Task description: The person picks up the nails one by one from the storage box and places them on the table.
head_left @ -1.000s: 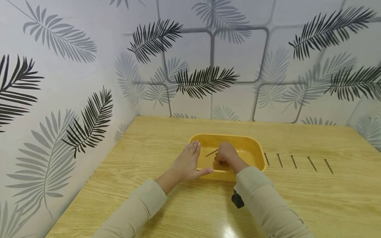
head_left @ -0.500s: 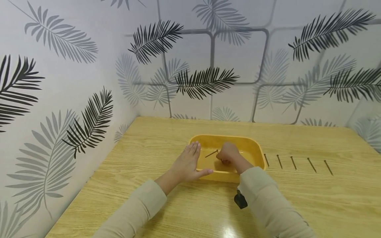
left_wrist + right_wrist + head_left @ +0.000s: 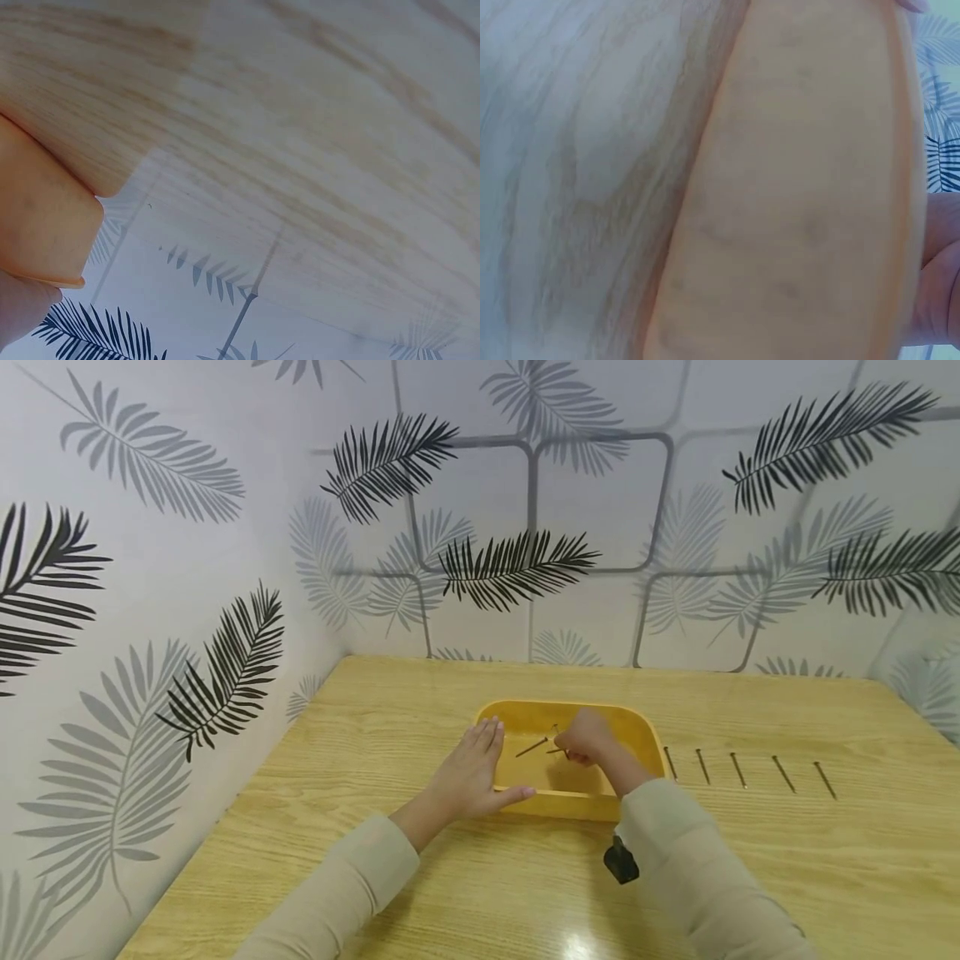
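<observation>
In the head view a yellow tray [image 3: 558,807] stands on the wooden table. My left hand [image 3: 468,768] rests on its left end, fingers straight over the end and thumb along the near rim. Inside the tray, my right hand [image 3: 587,737] has its fingers curled and pinches a dark nail [image 3: 553,751] at the fingertips. Another loose nail [image 3: 532,747] lies on the tray floor to the left, and part of one more shows just beyond the fingers. The right wrist view has the tray's outer wall [image 3: 780,187] in front, hiding the fingertips.
Right of the tray, several nails [image 3: 738,770] lie spaced in a row on the table [image 3: 750,860]. A black device [image 3: 621,860] hangs under the right sleeve. Leaf-patterned walls [image 3: 480,627] border the table at the back and left.
My right hand has shifted slightly right and back within the tray, uncovering nails near its fingertips. The left hand and the row of nails stay as they were.
</observation>
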A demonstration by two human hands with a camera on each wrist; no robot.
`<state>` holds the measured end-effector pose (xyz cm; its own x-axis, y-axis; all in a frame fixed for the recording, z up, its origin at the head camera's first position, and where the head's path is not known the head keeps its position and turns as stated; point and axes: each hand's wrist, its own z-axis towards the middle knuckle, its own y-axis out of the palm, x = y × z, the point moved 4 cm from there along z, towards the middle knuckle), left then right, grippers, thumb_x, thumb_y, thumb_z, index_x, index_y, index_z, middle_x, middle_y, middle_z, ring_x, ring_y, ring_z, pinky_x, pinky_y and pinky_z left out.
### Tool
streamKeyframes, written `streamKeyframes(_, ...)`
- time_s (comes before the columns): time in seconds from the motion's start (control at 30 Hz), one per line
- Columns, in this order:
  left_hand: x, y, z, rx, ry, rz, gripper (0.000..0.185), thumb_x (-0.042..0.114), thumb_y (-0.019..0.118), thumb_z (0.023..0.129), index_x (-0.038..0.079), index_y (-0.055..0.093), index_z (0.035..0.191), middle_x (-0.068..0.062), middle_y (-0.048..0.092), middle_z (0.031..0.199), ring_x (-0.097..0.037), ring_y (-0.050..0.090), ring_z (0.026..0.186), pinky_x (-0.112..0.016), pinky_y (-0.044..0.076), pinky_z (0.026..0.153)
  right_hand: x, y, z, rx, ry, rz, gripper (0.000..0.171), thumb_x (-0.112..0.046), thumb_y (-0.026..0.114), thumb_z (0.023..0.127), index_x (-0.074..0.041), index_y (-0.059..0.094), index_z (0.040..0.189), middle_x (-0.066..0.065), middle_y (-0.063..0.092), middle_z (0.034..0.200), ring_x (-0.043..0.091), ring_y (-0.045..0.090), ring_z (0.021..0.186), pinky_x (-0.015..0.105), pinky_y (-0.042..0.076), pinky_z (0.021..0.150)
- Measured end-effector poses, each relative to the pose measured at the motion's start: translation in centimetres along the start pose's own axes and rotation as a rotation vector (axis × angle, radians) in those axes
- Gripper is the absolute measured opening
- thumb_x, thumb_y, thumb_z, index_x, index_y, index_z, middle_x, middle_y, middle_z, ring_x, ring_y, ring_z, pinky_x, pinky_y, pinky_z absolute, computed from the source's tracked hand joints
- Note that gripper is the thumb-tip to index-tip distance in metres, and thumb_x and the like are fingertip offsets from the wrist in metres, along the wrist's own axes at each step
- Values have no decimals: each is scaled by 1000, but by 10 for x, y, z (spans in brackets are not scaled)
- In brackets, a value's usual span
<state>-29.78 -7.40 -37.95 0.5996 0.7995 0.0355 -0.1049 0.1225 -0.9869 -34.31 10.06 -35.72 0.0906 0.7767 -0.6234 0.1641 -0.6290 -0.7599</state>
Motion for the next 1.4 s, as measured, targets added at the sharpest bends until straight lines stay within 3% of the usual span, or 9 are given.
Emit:
streamKeyframes(0.17,-1,2,1,-1,1,2,111,80,8,80,-11,17,143,-27,16,152,-36,16,142,-43,18,117,3,-10,-1,43,-11,46,24,-3,53,77,0,58,54,-1,49,42,8,44,38,18,40,38)
streamKeyframes(0.4,0,1,1,-13,-4,10,103,74,22,86,-11,17,144,-26,16,152,-36,16,142,-43,18,117,6,-20,-4,54,0,79,23,-2,53,78,2,61,57,0,51,43,8,43,37,19,40,38)
streamKeyframes(0.67,1,1,1,-13,0,9,118,83,-2,74,-11,17,143,-27,16,152,-37,16,142,-43,18,117,9,-32,-8,87,-13,47,23,-7,56,80,5,64,63,3,58,47,8,48,39,22,47,42)
streamKeyframes(0.87,1,1,1,-10,-1,6,121,83,-6,71,-11,17,143,-27,16,151,-37,16,142,-44,18,116,10,-39,-12,77,1,29,24,-6,54,80,0,61,58,1,56,47,7,48,40,20,46,42)
streamKeyframes(1.4,1,2,1,0,2,-4,126,85,-12,67,-11,17,143,-26,16,152,-36,16,142,-44,17,116,22,-52,-12,106,1,13,25,-6,53,79,3,65,59,-2,54,43,7,47,38,23,50,45)
